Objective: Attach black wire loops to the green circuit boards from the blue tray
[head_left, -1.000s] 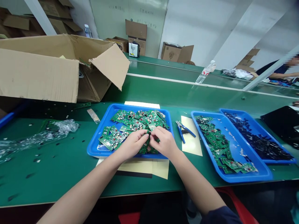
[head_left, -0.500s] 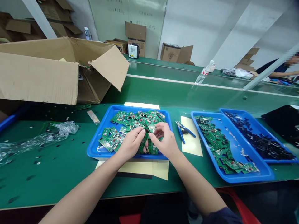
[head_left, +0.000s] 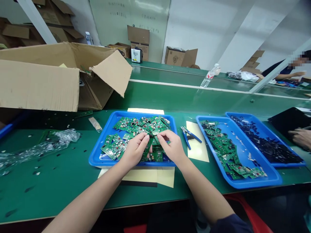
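My left hand [head_left: 135, 149] grips a green circuit board [head_left: 147, 148] over the front of a blue tray [head_left: 93, 158]. At the board's upper edge, the thumb and forefinger of my right hand [head_left: 173, 146] are pinched on a small black part [head_left: 153, 135]. Whether that part is joined to the board I cannot tell. Many green circuit boards [head_left: 116, 145] with small components lie heaped in the tray beneath and behind both hands.
Blue-handled cutters [head_left: 188, 137] lie on yellow paper [head_left: 199, 153]. Further right are a tray of boards [head_left: 255, 186] and a tray of black pieces [head_left: 274, 139]. Another person's hand [head_left: 302, 137] is at the right edge. An open carton [head_left: 39, 85] and plastic wrap [head_left: 48, 145] lie left.
My right hand's fingers have closed to a tighter pinch at the board's upper edge. Another person's hand has appeared at the right edge. The view has shifted slightly.
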The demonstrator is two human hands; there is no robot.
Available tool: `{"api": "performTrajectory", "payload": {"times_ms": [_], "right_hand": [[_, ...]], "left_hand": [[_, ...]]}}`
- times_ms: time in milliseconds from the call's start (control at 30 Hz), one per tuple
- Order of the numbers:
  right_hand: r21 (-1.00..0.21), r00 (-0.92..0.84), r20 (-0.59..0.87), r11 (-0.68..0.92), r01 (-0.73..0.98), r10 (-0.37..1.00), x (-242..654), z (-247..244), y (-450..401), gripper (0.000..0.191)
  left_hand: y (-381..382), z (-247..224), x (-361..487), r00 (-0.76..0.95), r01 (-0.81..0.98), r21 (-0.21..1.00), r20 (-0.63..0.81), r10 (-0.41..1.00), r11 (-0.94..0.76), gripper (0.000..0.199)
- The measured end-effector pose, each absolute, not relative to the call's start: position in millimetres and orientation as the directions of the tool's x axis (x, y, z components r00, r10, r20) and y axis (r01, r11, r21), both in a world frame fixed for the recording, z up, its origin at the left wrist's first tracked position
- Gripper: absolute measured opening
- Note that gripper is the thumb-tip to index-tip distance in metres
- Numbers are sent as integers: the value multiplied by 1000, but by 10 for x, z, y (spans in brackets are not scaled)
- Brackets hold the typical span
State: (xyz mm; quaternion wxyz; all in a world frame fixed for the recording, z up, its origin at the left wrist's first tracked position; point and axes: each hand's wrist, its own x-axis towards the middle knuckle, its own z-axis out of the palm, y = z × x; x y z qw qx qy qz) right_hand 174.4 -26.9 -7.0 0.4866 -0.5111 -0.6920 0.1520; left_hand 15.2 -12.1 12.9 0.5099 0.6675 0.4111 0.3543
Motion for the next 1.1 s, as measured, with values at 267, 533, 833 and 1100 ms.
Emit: {"api": "performTrajectory", "payload": {"times_ms": [267,533,833,1100], "right_hand": [[-561,-16,695,556,614,719,1752,-89,-257,26],[-763,81,532,435,478,843,1752,-4,-293,12],[-836,43,469,428,342,882,1719,-5,-305,7],[-775,-91,552,551,311,829,1773,-29,-281,9]], "left_hand": [[-66,113,113,512,268,943,33,858,-196,31],[-9,82,77,445,327,846,256,858,-422,37],[1,47,76,502,313,817,290,815,-484,32],[21,13,71,466,321,756,399,790,-570,26]]}}
